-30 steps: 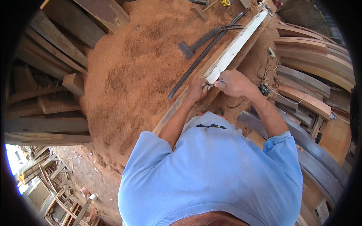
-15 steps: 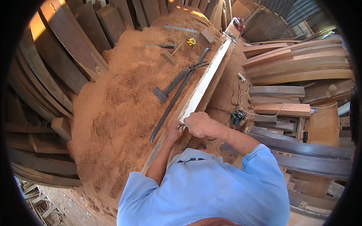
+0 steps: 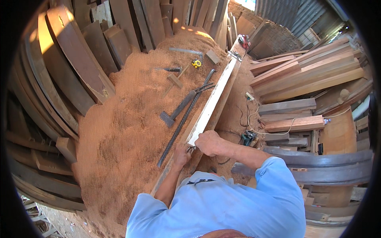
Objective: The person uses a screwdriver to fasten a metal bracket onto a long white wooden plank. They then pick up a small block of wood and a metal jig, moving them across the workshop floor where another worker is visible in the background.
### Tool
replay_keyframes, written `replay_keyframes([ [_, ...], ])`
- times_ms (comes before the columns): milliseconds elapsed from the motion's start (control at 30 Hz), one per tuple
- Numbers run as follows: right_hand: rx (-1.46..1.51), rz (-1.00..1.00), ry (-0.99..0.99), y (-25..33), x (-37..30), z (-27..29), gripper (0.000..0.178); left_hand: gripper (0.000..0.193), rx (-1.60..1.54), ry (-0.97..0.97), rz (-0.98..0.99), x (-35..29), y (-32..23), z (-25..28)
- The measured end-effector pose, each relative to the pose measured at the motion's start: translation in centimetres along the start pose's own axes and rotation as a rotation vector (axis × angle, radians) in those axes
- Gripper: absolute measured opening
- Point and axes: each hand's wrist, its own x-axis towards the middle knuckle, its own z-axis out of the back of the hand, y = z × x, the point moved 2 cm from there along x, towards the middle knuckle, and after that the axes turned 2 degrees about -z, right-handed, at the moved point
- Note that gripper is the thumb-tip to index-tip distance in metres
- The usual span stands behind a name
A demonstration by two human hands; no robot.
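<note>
A long white-faced wooden strip (image 3: 214, 98) lies along a wooden beam (image 3: 225, 94), slanting from my hands to the far right. At its near end my left hand (image 3: 182, 154) is closed, with a small dark metal piece (image 3: 191, 148) showing at its fingertips. My right hand (image 3: 209, 143) is curled into a fist right beside it, against the strip's near end; whatever it grips is hidden. A metal clamp (image 3: 235, 55) sits across the strip's far end. Left of the strip lie a twisted steel bar (image 3: 185, 119) and a hammer-like tool (image 3: 176, 110) with a broad dark head.
Sawdust (image 3: 119, 139) covers the ground to the left. On it lie a yellow tape measure (image 3: 196, 63), a metal square (image 3: 186, 50) and a wooden marking gauge (image 3: 174, 80). A green power tool (image 3: 249, 138) with a cord sits at right, near stacked timber (image 3: 309, 75). Boards (image 3: 75, 55) lean at left.
The whole view has tilted, so the scene sits slightly lower in the picture. Both hands stay closed at the strip's near end.
</note>
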Motion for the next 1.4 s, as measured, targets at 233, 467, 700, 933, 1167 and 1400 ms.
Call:
replay_keyframes([
  [233,0.198,0.023,0.109,1.1,1.8,1.0,0.027,0.017,0.108,-0.013,-0.062,0.2,-0.1,0.1],
  [467,0.745,-0.297,0.401,-1.2,2.2,-0.1,0.035,0.019,0.008,0.061,0.080,-0.5,0.6,0.3],
  [700,0.453,-0.024,0.136,-3.1,2.4,-3.0,0.037,0.041,-0.235,0.138,0.338,-0.6,2.0,-0.1],
  [933,0.971,-0.397,0.332,-1.3,2.4,-2.1,0.022,0.033,-0.225,0.139,0.240,-0.2,1.7,0.0],
  [1167,0.977,-0.379,0.252,-1.7,2.0,-3.9,0.033,0.024,-0.208,0.075,0.192,-0.3,1.2,-0.1],
  [1400,0.446,-0.219,0.314,1.0,3.0,-0.1,0.051,0.023,-0.131,0.095,0.182,-0.6,0.7,0.5],
])
